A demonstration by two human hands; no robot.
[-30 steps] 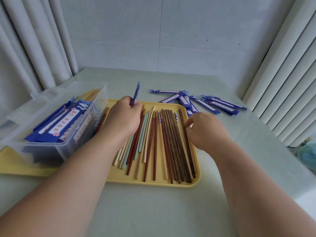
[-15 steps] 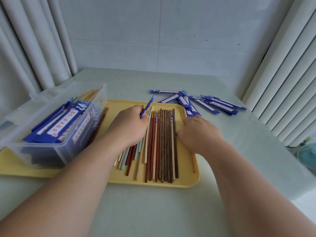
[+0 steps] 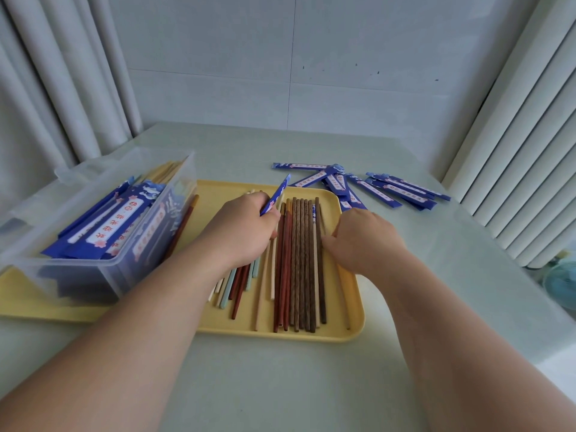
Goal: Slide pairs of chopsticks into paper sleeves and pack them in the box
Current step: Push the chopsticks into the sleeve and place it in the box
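Head view, one entry logged from my remote station.

Change: the chopsticks (image 3: 300, 260), fanned out a second ago, now lie squared into one tight parallel row. My feed shows the right hand (image 3: 364, 241) closed in against the row's right flank. The left hand (image 3: 240, 235) sits almost where it was half a second back.

Task goods:
- The row holds dark brown, reddish and pale sticks, one with a blue-and-white patterned top, lying lengthwise on the yellow tray (image 3: 218, 194).
- A looser lot of pastel sticks (image 3: 230, 285), mint, cream and red, pokes out from under the left hand.
- One pale stick (image 3: 344, 294) lies alone along the tray's right rim.
- The clear plastic box (image 3: 93, 275) stands left of the row on a yellow tray surface, stacked with blue sleeved pairs (image 3: 103, 226).
- Loose blue sleeves (image 3: 389, 188) lie scattered on the table (image 3: 280, 385), beyond the tray's far right corner.

Fingers:
- Left hand: curled, gripping one blue paper sleeve (image 3: 276, 196), which juts up and away over the tray.
- Right hand: bent, with fingertips (image 3: 327, 241) touching the outermost dark stick. I cannot tell whether they pinch it.
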